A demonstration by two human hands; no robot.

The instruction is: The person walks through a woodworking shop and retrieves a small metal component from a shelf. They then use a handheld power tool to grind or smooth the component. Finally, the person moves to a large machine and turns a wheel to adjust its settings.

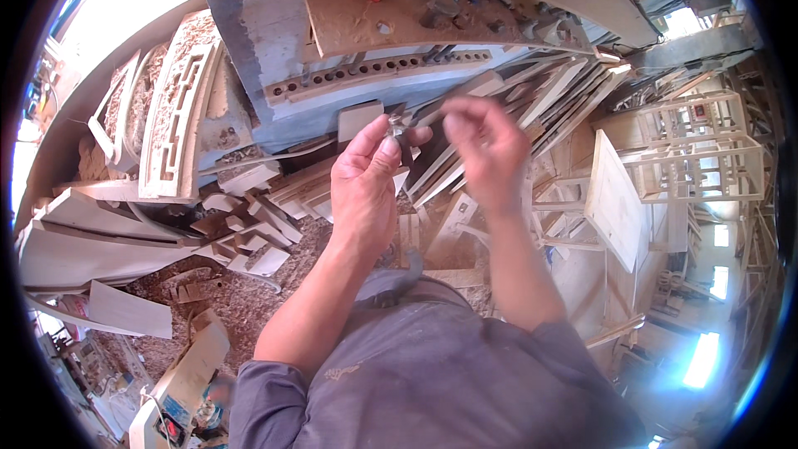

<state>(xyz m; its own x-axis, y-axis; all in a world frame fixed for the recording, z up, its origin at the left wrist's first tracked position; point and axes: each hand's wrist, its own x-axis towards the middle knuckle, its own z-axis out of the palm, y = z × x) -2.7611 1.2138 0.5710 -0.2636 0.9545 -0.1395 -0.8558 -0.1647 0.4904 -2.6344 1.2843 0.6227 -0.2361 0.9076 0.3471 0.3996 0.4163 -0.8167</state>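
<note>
In front of my chest my left hand (366,179) is closed, pinching a small metal piece (405,146) between thumb and fingers. It has a shiny silver top and a dark lower part, and its exact kind is too small to make out. Just to the right is my right hand (490,145), raised and blurred by motion, with its fingers bent toward the metal piece. A gap seems to lie between the two, and whether those fingers hold anything does not show. Beyond both hands stands a wooden strip with a row of round holes (374,75), some holding dark metal bits.
A wooden board bearing small tools (399,17) lies past the strip. Long wood slats (540,108) are stacked at right, near a pale panel (617,199) and wooden frames (694,145). Offcuts (253,237) and shavings cover the floor at left, below a carved fretwork piece (179,116).
</note>
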